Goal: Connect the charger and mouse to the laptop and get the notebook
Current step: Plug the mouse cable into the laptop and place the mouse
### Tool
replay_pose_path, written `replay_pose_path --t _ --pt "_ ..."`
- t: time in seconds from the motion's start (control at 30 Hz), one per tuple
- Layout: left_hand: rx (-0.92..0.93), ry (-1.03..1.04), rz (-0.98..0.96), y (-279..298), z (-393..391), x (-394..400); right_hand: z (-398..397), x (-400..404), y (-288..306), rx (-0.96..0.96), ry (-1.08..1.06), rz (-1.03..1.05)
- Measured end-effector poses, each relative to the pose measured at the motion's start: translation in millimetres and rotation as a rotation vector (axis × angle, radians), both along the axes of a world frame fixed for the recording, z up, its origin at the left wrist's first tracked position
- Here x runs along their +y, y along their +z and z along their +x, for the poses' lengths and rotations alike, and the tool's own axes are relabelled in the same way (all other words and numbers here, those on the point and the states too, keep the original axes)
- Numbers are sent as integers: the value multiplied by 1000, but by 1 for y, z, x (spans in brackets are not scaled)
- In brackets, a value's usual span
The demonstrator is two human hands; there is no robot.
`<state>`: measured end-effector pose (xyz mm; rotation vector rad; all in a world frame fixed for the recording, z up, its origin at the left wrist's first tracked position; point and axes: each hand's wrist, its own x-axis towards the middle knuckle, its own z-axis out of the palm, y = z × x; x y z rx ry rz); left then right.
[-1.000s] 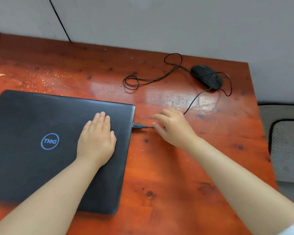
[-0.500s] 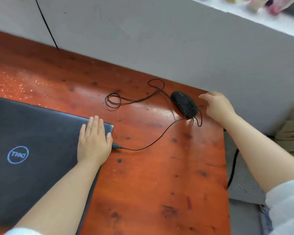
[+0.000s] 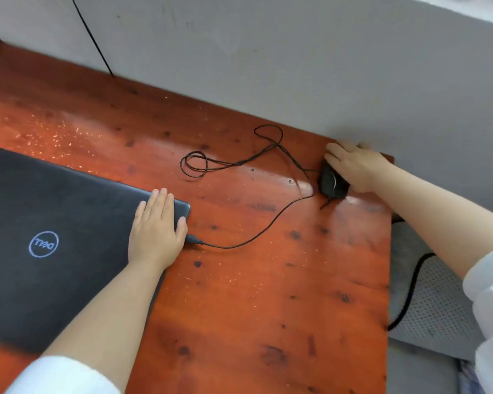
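A closed black laptop (image 3: 54, 228) with a round blue logo lies at the left of the reddish wooden table (image 3: 254, 308). My left hand (image 3: 155, 231) rests flat on its right rear corner, fingers together. The mouse's USB plug (image 3: 194, 239) sits in the laptop's right side, and its thin black cable (image 3: 256, 234) curves across the table and loops near the back. The black mouse (image 3: 331, 182) sits at the table's far right corner. My right hand (image 3: 353, 164) lies over its right side, gripping it. No notebook or charger shows.
A grey wall runs behind the table, with a black wire (image 3: 93, 38) hanging down it at the left. Beyond the table's right edge is a grey mesh seat (image 3: 436, 305) with black piping. Pale specks are scattered on the table's left rear.
My right hand left the USB plug at the laptop's side, travelled to the far right corner and came down on the mouse. My left hand stayed on the laptop lid.
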<state>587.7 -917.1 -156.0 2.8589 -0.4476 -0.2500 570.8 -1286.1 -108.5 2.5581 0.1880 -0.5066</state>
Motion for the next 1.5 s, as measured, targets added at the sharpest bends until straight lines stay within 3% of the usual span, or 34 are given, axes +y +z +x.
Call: replay_pose_path --t 0.2,0.3,0.43,0.67,0.9,1.17,1.5 --pt "3 -9 27 -1 -3 1 -22 1 -5 140 -233 196" --pt "-4 -11 34 -1 -3 1 -34 12 -6 54 -291 189" --pt "-7 -24 33 2 -4 -1 -67 49 -10 -16 -502 421" --pt "65 -172 2 13 -10 13 -138 183 -9 -325 -677 640" --pt "125 -420 40 17 -46 114 -159 329 -21 -568 -1001 597" --pt "94 -467 55 19 -72 210 -178 383 -33 -683 -1281 579" --pt "6 -404 154 37 -81 248 -195 405 -28 -619 -1207 508"
